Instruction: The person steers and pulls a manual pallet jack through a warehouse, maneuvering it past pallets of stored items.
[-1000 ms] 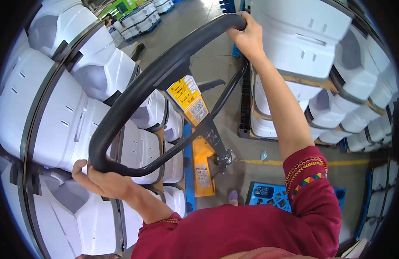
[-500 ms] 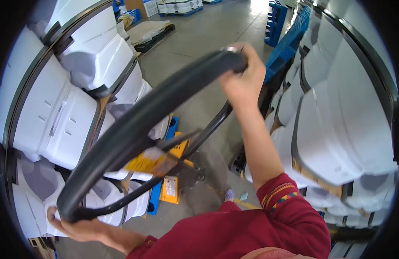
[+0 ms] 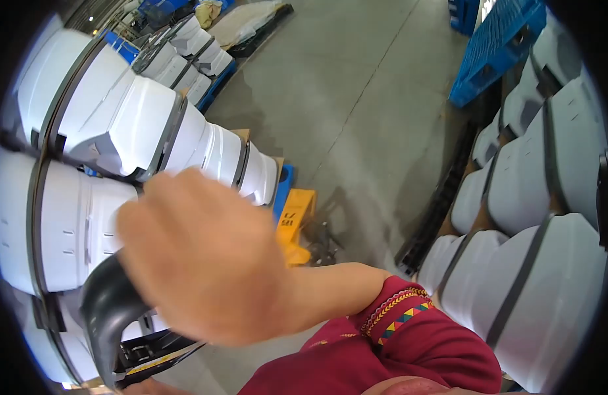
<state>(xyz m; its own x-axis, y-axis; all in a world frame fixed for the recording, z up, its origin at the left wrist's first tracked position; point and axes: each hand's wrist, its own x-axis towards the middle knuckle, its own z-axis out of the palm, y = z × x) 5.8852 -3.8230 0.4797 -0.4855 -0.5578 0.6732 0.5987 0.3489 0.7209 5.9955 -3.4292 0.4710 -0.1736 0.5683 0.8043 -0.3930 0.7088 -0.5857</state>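
The black loop handle (image 3: pixel 113 303) of a pallet jack is at the lower left, partly covered by my hand. My right hand (image 3: pixel 202 257) is closed over the handle's upper bar, with its back toward me. At the bottom edge, just beside the handle's lower end, a sliver of my left hand (image 3: pixel 152 387) shows; its fingers are hidden. Farther down the aisle is the yellow body of the pallet jack (image 3: pixel 294 227), its forks out of sight by the blue pallet under the left stack.
Strapped white moulded tubs (image 3: pixel 67 217) stand stacked on the left, and more white tubs (image 3: pixel 518 178) line the right over a black pallet (image 3: pixel 442 197). A blue pallet (image 3: pixel 498 49) leans at the upper right. Grey concrete floor (image 3: pixel 343 118) runs between the stacks.
The handle has swung toward the lower left, and my right hand has come across with it. My left hand has dropped almost out of view. The camera has turned as well.
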